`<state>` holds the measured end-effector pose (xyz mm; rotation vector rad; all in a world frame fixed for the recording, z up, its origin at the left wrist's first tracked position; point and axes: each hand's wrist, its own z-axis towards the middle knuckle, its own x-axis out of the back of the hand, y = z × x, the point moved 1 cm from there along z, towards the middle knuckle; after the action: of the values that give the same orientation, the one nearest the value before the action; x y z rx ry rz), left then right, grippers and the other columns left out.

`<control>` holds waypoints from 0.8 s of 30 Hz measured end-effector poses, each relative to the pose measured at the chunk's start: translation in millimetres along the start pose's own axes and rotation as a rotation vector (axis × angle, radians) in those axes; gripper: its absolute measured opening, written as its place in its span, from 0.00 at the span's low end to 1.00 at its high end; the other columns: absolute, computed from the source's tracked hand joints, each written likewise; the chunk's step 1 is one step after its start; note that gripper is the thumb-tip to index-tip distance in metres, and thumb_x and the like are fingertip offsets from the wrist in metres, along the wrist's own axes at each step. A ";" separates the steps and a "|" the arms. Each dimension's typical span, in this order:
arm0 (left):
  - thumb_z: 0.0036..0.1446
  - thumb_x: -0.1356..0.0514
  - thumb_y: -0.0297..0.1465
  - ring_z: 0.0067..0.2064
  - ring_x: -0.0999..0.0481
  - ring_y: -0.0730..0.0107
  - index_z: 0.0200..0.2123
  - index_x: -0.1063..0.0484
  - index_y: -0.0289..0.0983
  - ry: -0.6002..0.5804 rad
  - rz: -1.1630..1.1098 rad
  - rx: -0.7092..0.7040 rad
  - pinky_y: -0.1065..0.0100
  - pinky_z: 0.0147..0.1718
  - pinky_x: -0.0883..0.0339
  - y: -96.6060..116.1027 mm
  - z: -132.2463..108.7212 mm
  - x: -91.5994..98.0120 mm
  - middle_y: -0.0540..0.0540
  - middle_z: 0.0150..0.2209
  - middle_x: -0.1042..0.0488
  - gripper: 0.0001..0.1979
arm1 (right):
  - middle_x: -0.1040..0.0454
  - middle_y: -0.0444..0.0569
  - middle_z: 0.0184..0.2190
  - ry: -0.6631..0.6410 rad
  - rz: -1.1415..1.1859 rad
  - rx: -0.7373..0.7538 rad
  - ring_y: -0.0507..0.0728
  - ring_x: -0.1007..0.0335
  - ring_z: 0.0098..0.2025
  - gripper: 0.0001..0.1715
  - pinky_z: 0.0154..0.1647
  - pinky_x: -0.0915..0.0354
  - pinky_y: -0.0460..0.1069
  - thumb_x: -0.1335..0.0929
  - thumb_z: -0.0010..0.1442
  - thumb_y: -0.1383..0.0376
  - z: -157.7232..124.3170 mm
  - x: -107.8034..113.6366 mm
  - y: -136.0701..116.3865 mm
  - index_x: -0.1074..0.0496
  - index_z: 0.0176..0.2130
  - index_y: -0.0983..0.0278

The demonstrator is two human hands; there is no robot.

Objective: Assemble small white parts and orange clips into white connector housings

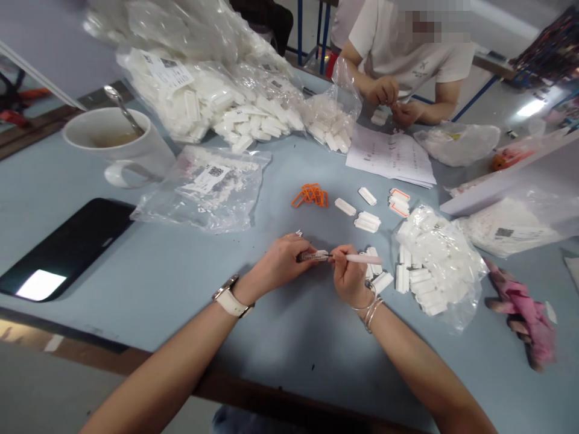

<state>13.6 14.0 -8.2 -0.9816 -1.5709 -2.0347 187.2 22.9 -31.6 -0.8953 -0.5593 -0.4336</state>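
My left hand is closed on a small white plastic housing, held low over the table in front of me. In my right hand is a slim pen-like tool with a pale pink handle, and its thin dark tip touches or nearly touches the housing; its exact kind I cannot make out. Beyond my hands lies a small pile of orange frames. Loose white housings rest to its right, and two white pieces there carry orange frames. More white pieces lie beside my right hand.
An open bag of white housings lies right, near pink gloves. A phone, a mug with a spoon and a parts bag are left. Large filled bags stand behind. A co-worker's hands work across the table.
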 end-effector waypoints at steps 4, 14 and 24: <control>0.55 0.41 0.33 0.28 0.34 0.71 0.27 0.28 0.35 0.008 -0.009 -0.006 0.70 0.29 0.41 0.1 -0.2 -0.2 0.50 0.22 0.32 0.09 | 0.31 0.46 0.19 -0.023 -0.050 0.012 0.51 0.34 0.20 0.20 0.24 0.40 0.45 0.45 0.66 0.58 5.4 1.9 -5.4 0.34 0.30 0.63; 0.55 0.41 0.33 0.28 0.33 0.72 0.27 0.28 0.36 0.016 -0.002 -0.021 0.71 0.28 0.41 0.8 0.3 0.8 0.50 0.22 0.32 0.08 | 0.30 0.48 0.22 0.025 -0.019 0.027 0.51 0.34 0.22 0.20 0.25 0.38 0.46 0.46 0.67 0.58 1.2 1.0 -5.1 0.35 0.31 0.63; 0.55 0.42 0.34 0.28 0.33 0.72 0.29 0.27 0.36 0.012 0.008 -0.023 0.71 0.28 0.41 -0.4 -0.6 0.1 0.50 0.23 0.32 0.08 | 0.30 0.47 0.22 0.016 0.043 0.046 0.51 0.33 0.21 0.19 0.25 0.37 0.45 0.45 0.66 0.59 0.1 0.1 -3.2 0.34 0.31 0.64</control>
<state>13.1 13.6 -8.4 -0.9803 -1.5383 -2.0544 185.5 21.2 -29.6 -0.8577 -0.5328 -0.3877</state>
